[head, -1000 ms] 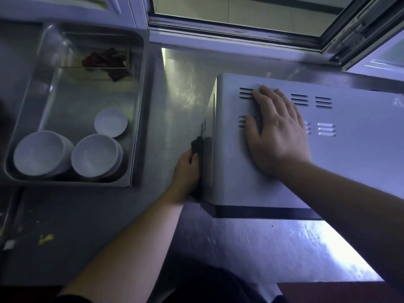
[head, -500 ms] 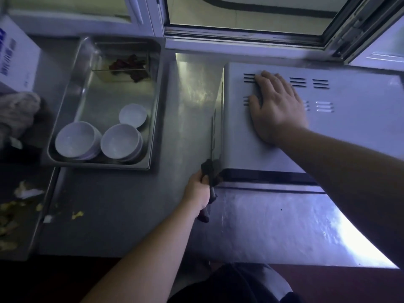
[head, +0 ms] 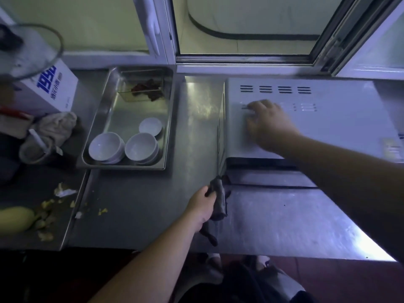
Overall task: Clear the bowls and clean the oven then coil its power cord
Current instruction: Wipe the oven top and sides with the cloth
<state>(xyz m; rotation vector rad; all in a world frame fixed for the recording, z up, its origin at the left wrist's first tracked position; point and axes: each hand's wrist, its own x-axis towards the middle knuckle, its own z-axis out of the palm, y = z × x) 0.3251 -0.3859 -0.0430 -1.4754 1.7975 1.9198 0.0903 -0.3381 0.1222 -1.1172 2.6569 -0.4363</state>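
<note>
Gripping a dark rag (head: 218, 200), the left hand (head: 202, 207) sits at the front left corner of the oven (head: 341, 119), fingers curled round the cloth so that its grip is clamped on it; the cloth hangs down past the wrist toward the desk (head: 273, 219) edge. The right hand (head: 267, 123) lies on the oven's top panel near its left side — it is blurred, with fingers spread and fairly straight, holding nothing, so its grip is apart. Rows of vent slots run across the panel behind the fingers. The oven stands on the steel desk under the window (head: 244, 29), its left wall facing a metal tray (head: 105, 101) that sits just beside it with a strip of bare steel between.

In the tray, two stacks of white bowls (head: 122, 147) stand side by side at the near end, a small white dish (head: 150, 126) just behind them, and a clear container (head: 142, 90) with dark red scraps at the far end. Left of the tray are a crumpled pale cloth (head: 57, 125) and a white box (head: 54, 88) with blue print. Food scraps (head: 43, 217) lie at the near left. The power cord is not visible.
</note>
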